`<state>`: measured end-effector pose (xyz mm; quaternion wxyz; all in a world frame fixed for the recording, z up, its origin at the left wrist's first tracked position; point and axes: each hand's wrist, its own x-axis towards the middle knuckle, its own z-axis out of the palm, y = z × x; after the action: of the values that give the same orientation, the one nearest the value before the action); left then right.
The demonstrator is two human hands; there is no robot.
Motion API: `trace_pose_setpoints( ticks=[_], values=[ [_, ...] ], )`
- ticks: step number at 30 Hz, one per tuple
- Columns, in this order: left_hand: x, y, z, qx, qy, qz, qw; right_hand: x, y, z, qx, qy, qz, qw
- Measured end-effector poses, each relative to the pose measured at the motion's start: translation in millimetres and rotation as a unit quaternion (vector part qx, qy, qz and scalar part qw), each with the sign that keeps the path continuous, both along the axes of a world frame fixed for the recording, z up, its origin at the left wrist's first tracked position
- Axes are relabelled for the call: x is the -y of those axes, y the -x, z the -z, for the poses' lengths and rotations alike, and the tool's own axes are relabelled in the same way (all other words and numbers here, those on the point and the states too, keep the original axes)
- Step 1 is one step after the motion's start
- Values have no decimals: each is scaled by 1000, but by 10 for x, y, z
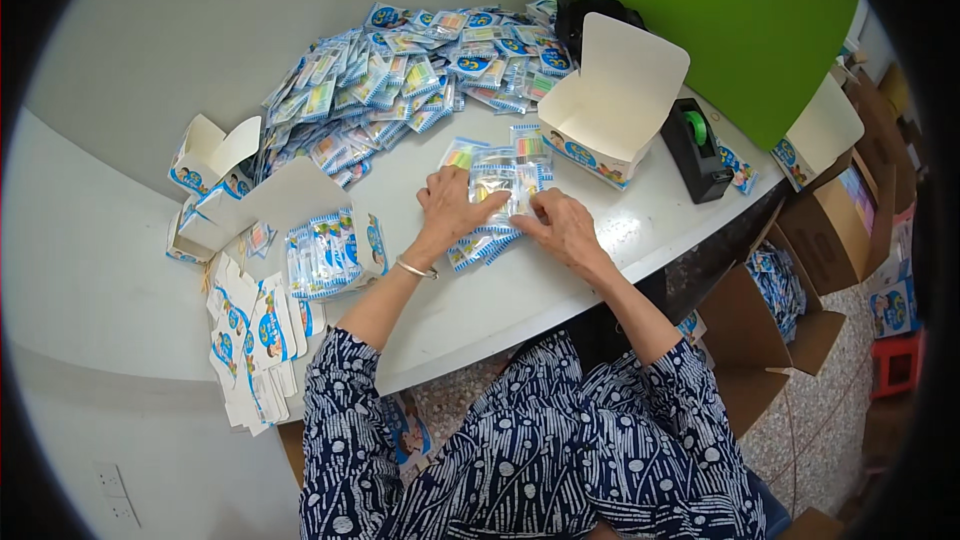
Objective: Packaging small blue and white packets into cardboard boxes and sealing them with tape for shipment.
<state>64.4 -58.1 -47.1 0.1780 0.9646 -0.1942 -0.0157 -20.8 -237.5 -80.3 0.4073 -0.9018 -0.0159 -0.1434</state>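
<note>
Two hands (452,208) (563,230) on one packet cluster (493,180), one tape dispenser (700,165) rightward

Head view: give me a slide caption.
Bare left hand and right hand touch small blue-and-clear plastic packets on a glossy white table, near an open white cardboard box.

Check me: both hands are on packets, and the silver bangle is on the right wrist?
Wrong side: the head view shows the silver bangle on the left wrist. The left hand and right hand are indeed on packets.
</note>
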Motion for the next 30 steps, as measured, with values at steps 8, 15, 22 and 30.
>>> trace_pose_setpoints(
  ticks=[8, 15, 22, 30],
  values=[
    [46, 389, 117, 182, 168, 141, 959, 218, 44, 52, -71, -326, -39, 942],
    [173, 738, -135, 4, 293, 130, 947, 478, 197, -37, -127, -444, -132, 877],
    [216, 561, 106, -161, 412, 146, 885, 371, 277, -11, -180, -444, -153, 864],
    [103, 651, -349, 15, 233, 253, 939, 611, 308, -144, -56, -412, -149, 897]
  ],
)
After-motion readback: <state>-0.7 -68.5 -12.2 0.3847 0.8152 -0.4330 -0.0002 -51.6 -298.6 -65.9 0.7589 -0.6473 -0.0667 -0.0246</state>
